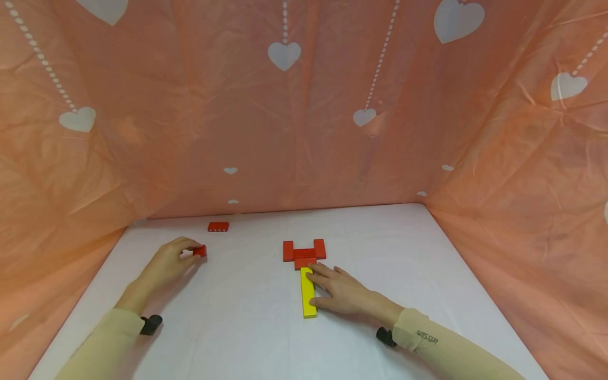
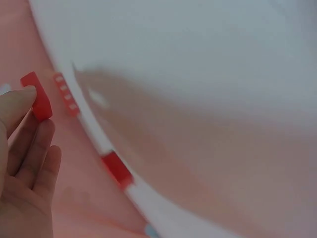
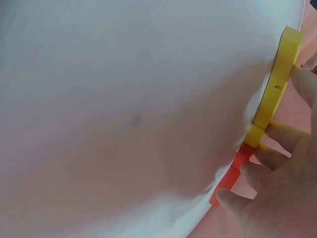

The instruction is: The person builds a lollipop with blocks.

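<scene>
My left hand (image 1: 166, 264) pinches a small red block (image 2: 37, 96) between thumb and fingers, at the left side of the white table. Beyond it lies another red block (image 1: 218, 227) with a row of white marks along its front side. My right hand (image 1: 344, 289) has its fingers spread along the right side of a long yellow block (image 1: 309, 301) and a short yellow block (image 3: 255, 134) set end to end. Above the yellow pieces, several red blocks (image 1: 305, 253) form a fork shape, its two prongs pointing to the far edge. Right fingertips touch the yellow pieces.
The white table (image 1: 247, 327) has its far edge against a pink curtain (image 1: 214, 132) with white hearts, which also rises along both sides. Dark wrist devices (image 1: 151, 324) sit at both sleeves. A red piece (image 2: 117, 169) shows on the table in the left wrist view.
</scene>
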A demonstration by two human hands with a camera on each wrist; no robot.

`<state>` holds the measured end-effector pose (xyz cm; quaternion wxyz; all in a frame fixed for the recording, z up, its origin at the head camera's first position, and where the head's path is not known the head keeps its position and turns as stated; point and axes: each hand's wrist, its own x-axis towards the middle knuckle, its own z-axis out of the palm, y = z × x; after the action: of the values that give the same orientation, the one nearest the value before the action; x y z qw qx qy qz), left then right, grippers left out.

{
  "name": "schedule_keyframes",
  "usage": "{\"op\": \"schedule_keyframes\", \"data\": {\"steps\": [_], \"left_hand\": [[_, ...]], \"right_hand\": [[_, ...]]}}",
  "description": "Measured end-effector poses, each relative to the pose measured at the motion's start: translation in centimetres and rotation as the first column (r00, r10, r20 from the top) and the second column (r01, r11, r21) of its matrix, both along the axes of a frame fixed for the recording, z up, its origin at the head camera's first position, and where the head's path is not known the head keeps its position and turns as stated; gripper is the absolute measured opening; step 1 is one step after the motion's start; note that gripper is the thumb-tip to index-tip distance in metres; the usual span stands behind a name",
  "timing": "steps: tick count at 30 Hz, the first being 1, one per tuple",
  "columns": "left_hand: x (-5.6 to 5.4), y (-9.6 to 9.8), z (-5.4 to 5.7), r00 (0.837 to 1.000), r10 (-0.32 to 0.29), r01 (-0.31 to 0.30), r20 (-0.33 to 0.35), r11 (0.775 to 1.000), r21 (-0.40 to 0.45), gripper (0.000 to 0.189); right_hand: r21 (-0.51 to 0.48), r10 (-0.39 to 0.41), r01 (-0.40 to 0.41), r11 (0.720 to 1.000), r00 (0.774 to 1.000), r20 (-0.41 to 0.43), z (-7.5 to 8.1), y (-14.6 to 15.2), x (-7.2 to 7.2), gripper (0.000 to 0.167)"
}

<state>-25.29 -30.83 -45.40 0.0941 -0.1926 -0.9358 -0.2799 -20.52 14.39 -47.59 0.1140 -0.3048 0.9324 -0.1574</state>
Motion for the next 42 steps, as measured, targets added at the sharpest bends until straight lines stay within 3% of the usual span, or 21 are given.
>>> {"op": "schedule_keyframes", "data": {"steps": [9,18,24,35,42], "left_hand": [[-0.8,4.0,0.7,0.999,-0.004,0.001,0.054,0.999,0.052,0.033],[-2.1,8.6,0.8,0.997,-0.063,0.06,0.04,0.995,0.078,0.033],[-2.8,12.1,0.8,0.992,-0.097,0.09,0.078,0.992,0.089,0.033],[-4.4,18.2,0.3,0.985,-0.146,0.143,0.095,0.989,0.041,0.031],[-5.6,20.6,-0.1,0.976,-0.179,0.18,0.128,0.984,0.003,0.028]], "right_hand": [[-0.003,0.002,-0.002,1.0,1.0,0.004,0.0,0.0,0.1,0.071],[-0.006,-0.002,0.002,1.0,1.0,0.012,0.1,-0.1,0.1,0.072],[-0.002,-0.012,0.013,1.0,1.0,0.016,0.0,0.0,0.1,0.072],[0.006,-0.008,0.008,1.0,1.0,0.013,0.1,-0.1,0.0,0.071],[0.002,-0.007,0.007,1.0,1.0,0.014,0.2,-0.1,0.0,0.071]]}}
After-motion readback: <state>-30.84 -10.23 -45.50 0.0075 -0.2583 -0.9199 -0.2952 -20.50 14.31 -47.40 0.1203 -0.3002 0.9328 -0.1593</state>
